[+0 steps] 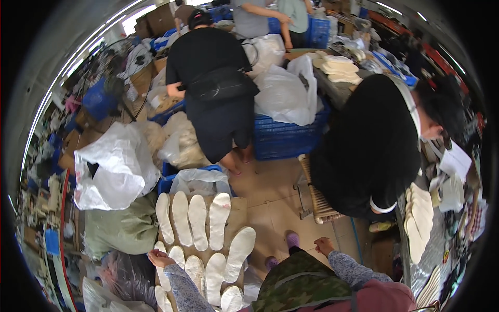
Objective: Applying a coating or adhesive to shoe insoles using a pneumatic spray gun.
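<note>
White insoles [208,244] lie in rows on a cardboard sheet [238,208] at seven o'clock. The left hand [158,257] rests on one at their left edge, fingers loosely curled. At five o'clock the right hand [325,245] hangs empty, half-closed, above the tan floor [270,208].

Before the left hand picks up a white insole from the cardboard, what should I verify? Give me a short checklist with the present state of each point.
1. Left hand empty: ok, it holds nothing and its fingers rest at the insoles.
2. Right hand free: ok, open, held apart over the floor.
3. Insoles reachable: ok, they lie flat in rows on the cardboard, uncovered.
4. Insoles separate, not stuck: cannot tell, several overlap at the edges.
5. Nearby people out of the way: ok, the seated person in black and the standing person are beyond the cardboard.
</note>
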Tool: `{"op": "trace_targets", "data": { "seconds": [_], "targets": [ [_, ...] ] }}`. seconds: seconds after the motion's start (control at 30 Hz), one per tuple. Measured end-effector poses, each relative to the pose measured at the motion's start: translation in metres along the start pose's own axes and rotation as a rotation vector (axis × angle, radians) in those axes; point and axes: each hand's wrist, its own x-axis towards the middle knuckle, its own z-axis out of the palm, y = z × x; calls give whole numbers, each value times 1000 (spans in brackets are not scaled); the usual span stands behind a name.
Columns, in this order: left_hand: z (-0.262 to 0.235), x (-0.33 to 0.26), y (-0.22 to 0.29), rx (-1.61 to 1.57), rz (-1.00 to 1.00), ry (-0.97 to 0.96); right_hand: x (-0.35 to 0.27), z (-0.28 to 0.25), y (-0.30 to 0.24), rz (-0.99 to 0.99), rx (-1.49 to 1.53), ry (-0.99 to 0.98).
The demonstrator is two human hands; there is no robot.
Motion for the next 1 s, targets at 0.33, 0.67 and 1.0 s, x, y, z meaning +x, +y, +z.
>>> {"op": "trace_targets", "data": {
  "seconds": [0.33, 0.67, 1.0],
  "targets": [
    [17, -220, -71, 472, -154, -697, -40, -85, 55, -116, -60, 218],
    [4, -524, -66, 513, -885, -1052, -42, -207, 102, -343, 102, 128],
    [8, -544, -66, 582, -887, -1104, -49, -271, 108, -314, -258, 238]
  ]
}}
